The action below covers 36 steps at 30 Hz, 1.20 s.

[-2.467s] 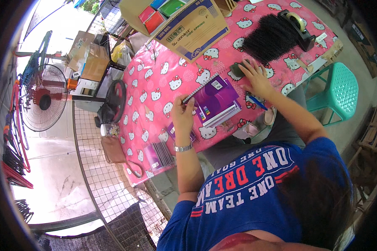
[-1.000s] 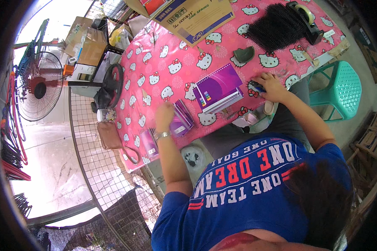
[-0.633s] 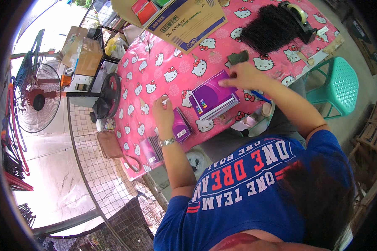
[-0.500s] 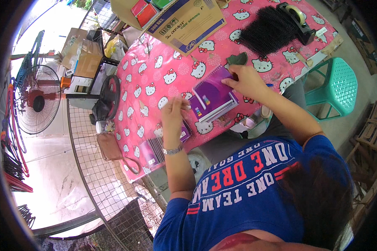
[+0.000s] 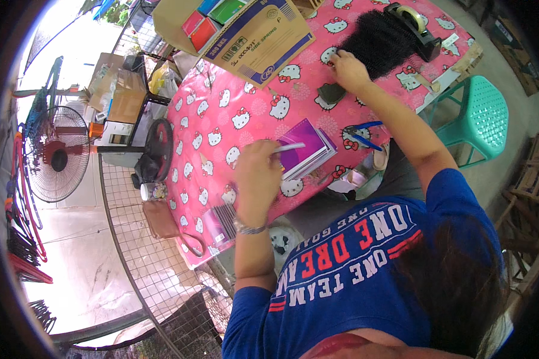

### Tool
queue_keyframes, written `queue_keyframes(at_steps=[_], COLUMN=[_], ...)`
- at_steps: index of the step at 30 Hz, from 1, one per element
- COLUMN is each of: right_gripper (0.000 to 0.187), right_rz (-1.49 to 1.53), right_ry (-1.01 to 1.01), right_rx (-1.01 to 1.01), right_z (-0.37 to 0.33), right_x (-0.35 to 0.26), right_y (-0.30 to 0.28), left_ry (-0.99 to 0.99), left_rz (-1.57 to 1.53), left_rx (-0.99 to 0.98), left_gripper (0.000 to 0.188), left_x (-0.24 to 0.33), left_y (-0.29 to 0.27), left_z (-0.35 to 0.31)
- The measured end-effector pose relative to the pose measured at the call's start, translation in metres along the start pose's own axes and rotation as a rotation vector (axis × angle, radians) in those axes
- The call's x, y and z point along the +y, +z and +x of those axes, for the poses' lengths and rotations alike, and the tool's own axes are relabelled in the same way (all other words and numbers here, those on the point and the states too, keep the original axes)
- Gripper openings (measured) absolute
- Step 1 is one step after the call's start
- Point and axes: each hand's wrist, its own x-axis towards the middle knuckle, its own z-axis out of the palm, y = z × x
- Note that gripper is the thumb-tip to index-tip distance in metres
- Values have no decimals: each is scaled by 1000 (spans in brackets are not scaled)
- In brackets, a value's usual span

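Observation:
My left hand (image 5: 259,173) is closed over the left side of a stack of purple-covered notebooks (image 5: 308,143). From its fingers a slim white stick (image 5: 290,147) juts out across the top cover. My right hand (image 5: 348,70) reaches far over the table, fingers bent together at the near left edge of a pile of black spiral binding coils (image 5: 380,45); whether a coil is between the fingertips is too small to see. Blue-handled pliers (image 5: 365,139) lie right of the stack. Beside my right wrist sits a dark green lump (image 5: 331,93). Spiral-bound notebooks (image 5: 221,221) lie left of my left wrist.
A cardboard box (image 5: 260,45) with coloured notebooks stands at the back of the pink-covered table (image 5: 188,155). A tape dispenser (image 5: 422,33) is beyond the coils. A brown pouch (image 5: 160,219) lies at the left edge. A green stool (image 5: 479,119) and a fan (image 5: 57,155) flank the table.
My right hand has left the notebook and moved away to the coil pile. My left hand has shifted right, over the stack, with the white stick in its fingers. More of the blue-handled pliers shows.

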Motion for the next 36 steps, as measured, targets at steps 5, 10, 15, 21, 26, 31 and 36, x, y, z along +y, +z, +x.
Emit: queue_keyframes(at_steps=[5,10,15,21,26,31,36], right_gripper=[16,24,30,24,25,27,29], right_rz=[-364,-132,-124,728,720,684,587], right_ry=[-76,18,-56,-357,-422,-389,-510], right_rx=[-220,-154,-107,-361,-322,-144,-108], right_z=[-4,0,-2,-50,-65,-70,-72], right_x=[35,30,6,-81,-108,-110,-112], right_y=[29,10,-22,-85,-100,-95,-95], left_ry=[71,93,69,108,138,106,97], left_rz=[177,186,115,96,101,107,94], left_rx=[36,256,324,329,351,284,270], left_gripper=[18,23,23,24,29,28,28], left_x=[-4,10,-3,-1,-1,1,-1], left_y=[42,54,70,69,64,62,61], left_z=[-4,-5,-5,3,3,2,2])
